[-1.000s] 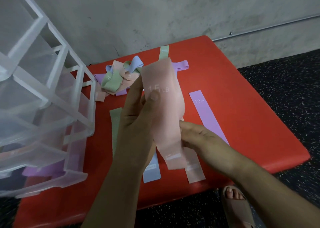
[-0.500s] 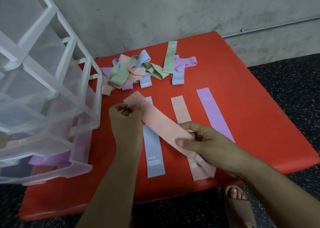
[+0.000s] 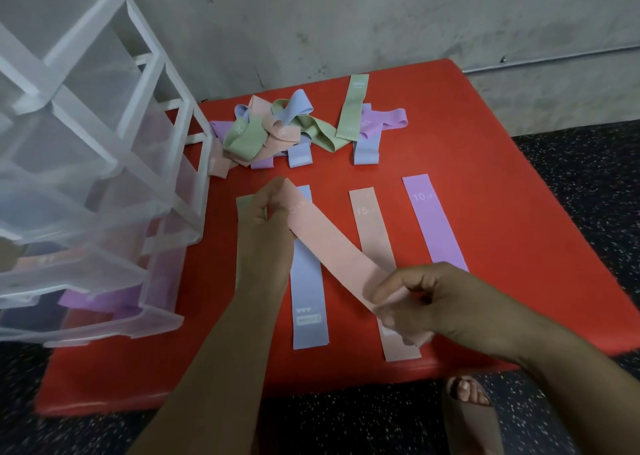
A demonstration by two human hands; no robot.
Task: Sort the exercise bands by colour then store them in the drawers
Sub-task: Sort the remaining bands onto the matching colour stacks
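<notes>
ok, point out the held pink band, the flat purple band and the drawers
held pink band (image 3: 332,250), head view, middle of the strip
purple band (image 3: 433,226), head view, below its print
drawers (image 3: 90,132), head view, white frame bar

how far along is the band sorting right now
Early on. Done: a green band, blue band, pink band and purple band lie flat in a row; something purple shows in the lowest drawer. In hand: the left hand and right hand hold a second pink band. Left: the tangled pile behind, then storing everything.
</notes>
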